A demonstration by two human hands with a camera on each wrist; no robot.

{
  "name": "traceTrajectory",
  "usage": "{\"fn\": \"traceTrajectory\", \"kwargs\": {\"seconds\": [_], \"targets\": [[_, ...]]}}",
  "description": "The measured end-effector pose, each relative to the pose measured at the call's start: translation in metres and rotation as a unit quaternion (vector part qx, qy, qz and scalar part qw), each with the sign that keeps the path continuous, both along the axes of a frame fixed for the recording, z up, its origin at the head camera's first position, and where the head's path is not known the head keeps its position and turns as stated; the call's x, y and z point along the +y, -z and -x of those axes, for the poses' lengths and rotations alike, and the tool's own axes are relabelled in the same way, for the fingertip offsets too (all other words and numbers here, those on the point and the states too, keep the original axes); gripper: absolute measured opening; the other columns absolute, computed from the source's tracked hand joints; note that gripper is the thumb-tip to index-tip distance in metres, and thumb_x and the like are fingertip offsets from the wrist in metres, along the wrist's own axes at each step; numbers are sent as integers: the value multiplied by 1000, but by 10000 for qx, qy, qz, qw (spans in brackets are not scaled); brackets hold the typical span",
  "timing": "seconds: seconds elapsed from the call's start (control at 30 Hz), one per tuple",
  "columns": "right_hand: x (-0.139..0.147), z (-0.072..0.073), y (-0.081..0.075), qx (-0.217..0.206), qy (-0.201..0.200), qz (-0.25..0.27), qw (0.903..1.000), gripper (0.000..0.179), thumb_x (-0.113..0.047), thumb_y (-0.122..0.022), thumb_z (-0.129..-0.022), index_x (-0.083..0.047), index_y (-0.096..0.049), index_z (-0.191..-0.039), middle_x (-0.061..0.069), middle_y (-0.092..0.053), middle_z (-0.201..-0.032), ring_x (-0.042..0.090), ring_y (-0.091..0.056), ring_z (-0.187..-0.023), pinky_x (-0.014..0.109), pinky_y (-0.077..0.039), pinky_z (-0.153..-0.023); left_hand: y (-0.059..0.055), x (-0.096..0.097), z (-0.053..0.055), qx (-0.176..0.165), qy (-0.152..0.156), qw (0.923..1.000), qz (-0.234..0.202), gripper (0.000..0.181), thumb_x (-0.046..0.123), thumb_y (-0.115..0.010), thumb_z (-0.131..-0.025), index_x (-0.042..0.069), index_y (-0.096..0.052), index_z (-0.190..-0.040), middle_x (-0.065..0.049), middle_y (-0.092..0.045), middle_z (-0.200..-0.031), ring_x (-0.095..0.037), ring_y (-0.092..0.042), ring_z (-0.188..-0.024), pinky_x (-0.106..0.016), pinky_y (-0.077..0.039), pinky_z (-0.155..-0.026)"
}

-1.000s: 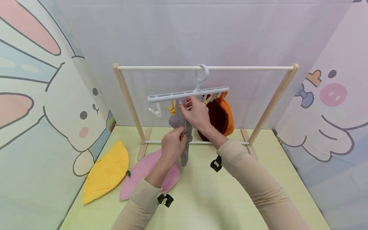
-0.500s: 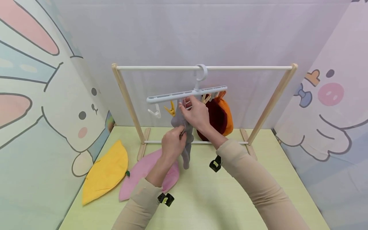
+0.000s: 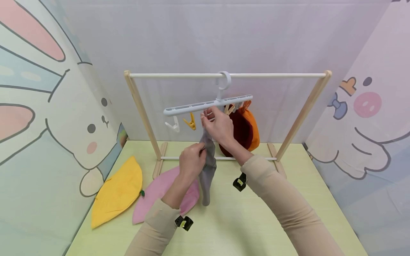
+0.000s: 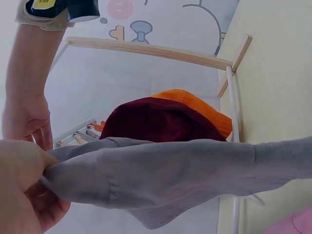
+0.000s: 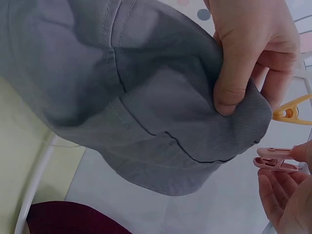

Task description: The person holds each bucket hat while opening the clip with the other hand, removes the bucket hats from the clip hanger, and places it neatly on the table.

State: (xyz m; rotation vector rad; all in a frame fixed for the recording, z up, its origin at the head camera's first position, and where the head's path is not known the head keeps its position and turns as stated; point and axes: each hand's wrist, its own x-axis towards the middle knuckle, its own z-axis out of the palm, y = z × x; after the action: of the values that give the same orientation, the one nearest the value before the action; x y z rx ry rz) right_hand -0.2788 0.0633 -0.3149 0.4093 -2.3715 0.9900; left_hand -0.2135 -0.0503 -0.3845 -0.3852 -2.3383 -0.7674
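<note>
A grey fabric hat hangs folded below my left hand, which pinches its edge between thumb and fingers. In the right wrist view, the hat's stitched seams show, and the thumb of the left hand presses on the cloth. My right hand is up at the hanger bar and squeezes a pink clothespin. The pin's tips point at the pinched edge of the hat, with a small gap between. A yellow clip and a white clip dangle to the left.
The hanger hooks over the white rod of a wooden rack. An orange and dark red hat hangs at its right end. On the table lie a yellow hat and a pink hat, left of the rack.
The grey hat's upper part has come down from beside the hanger bar and yellow clip, and its lower end hangs lower. My left hand has barely moved; my right hand stays at the pink clothespin.
</note>
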Motion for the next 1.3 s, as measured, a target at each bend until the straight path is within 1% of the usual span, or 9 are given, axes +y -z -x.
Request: {"fn": "traceTrajectory", "kwargs": {"seconds": [0.1,0.2,0.43,0.57,0.8,1.1,1.3], "targets": [[1,0,0,13,-71,32,10000,18,-33,-57,-88,-16,-60,-93,-1,-70,-81,9,-66,-65,28,-49,-56,2,-2,-1,-42,28,10000,58,12,2,-65,-76,12,-61,-69,-1,-62,-62,-15,-55,-51,-32,-42,-46],[1,0,0,19,-105,45,9999,18,-32,-57,-88,-16,-61,-93,-1,-70,-81,9,-66,-66,28,-48,-55,4,-3,-2,-116,23,9999,86,11,2,-65,-75,12,-63,-71,-1,-63,-65,-17,-58,-54,-33,-44,-48],[3,0,0,-3,-146,-6,9999,19,-33,-60,-87,-16,-60,-94,0,-70,-83,10,-67,-69,28,-49,-57,6,-5,-2,-279,12,9996,57,10,3,-66,-76,12,-63,-73,-1,-63,-66,-20,-59,-56,-36,-44,-50],[3,0,1,-39,-206,22,9998,19,-34,-60,-87,-16,-59,-93,-1,-70,-82,9,-67,-68,27,-49,-56,7,-4,-2,-299,39,9995,59,9,4,-66,-76,12,-65,-75,-2,-64,-67,-20,-60,-57,-36,-45,-51],[5,1,2,-128,-375,-53,9992,21,-35,-60,-87,-15,-57,-94,-2,-69,-81,9,-67,-68,26,-50,-56,11,-2,-2,-470,87,9987,151,8,5,-66,-77,12,-67,-78,-2,-65,-69,-19,-61,-58,-35,-46,-51],[6,2,2,-122,-484,-150,9986,20,-34,-61,-87,-16,-56,-93,-1,-70,-84,10,-66,-69,27,-51,-59,15,-1,-2,-327,119,9991,261,8,4,-66,-76,12,-66,-78,-3,-67,-71,-21,-63,-61,-36,-47,-51],[6,2,2,-82,-503,-199,9985,21,-34,-63,-85,-16,-56,-94,0,-70,-88,11,-67,-68,27,-50,-58,15,-1,-3,-371,126,9988,307,8,4,-66,-77,12,-67,-78,-2,-67,-72,-19,-63,-62,-35,-48,-51]]}}
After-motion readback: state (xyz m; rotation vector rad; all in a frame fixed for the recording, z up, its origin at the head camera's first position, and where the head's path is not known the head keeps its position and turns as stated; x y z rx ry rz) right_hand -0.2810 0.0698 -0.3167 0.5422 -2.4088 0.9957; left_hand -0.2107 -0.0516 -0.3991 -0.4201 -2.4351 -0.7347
